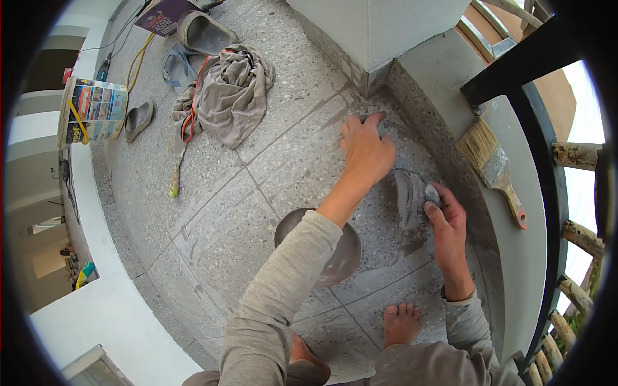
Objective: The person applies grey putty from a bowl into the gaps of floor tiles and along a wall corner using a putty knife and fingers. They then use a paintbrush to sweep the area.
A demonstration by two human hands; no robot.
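My left hand (365, 145) is at the tiled floor (212, 193) near the pillar's base, fingers bent around something dark that I cannot make out. My right hand (450, 231) grips a small grey piece (430, 194), thumb on top, beside a patch of wet grey residue (407, 199) on the tiles. A round, shallow brown bowl (344, 254) sits below my left forearm, which partly hides it.
A white pillar (367, 32) stands ahead. A paintbrush (483, 154) lies on the right ledge beside a black railing (528, 116). On the left are crumpled grey cloth (235, 90), sandals (209, 35), a scraper (175, 180), a bucket (96, 112), cords (138, 61) and a purple box (161, 16).
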